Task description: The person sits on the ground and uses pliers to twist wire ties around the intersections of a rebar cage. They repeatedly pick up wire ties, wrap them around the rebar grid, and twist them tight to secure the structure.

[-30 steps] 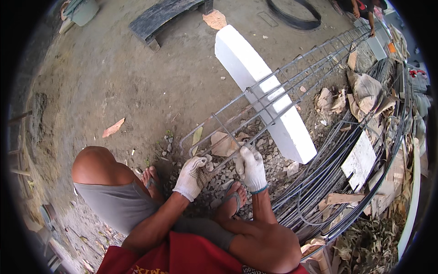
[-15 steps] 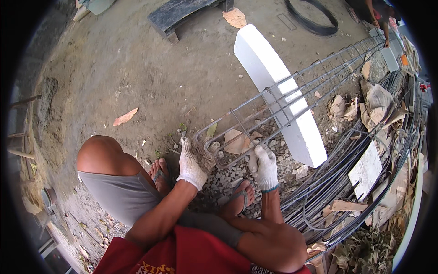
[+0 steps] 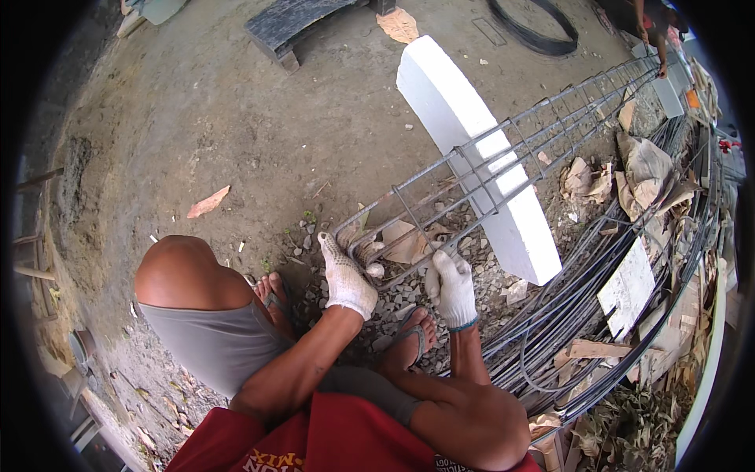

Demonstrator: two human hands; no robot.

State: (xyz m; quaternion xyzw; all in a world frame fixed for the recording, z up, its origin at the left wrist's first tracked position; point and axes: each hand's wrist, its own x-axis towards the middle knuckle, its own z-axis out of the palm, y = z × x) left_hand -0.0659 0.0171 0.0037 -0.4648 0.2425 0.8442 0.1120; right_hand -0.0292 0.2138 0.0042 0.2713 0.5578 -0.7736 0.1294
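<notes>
The ground (image 3: 236, 118) was bare packed dirt, grey-brown and dusty, lit by flat daylight with hardly any shadow. At twelve o'clock a dark wooden bench (image 3: 295, 20) stood on it, with a scrap of torn cardboard (image 3: 399, 23) just beside it. At one o'clock lay a black rubber hoop (image 3: 535, 35). A long white foam block (image 3: 472, 149) ran from the centre out toward four o'clock. Loose gravel (image 3: 487, 287) covered the middle. From two to five o'clock a bundle of long steel bars (image 3: 629, 315) curved past, mixed with crumpled paper sacks (image 3: 649, 165) and dry leaves (image 3: 629, 425). At nine o'clock wooden sticks (image 3: 35, 236) leaned by the edge.
</notes>
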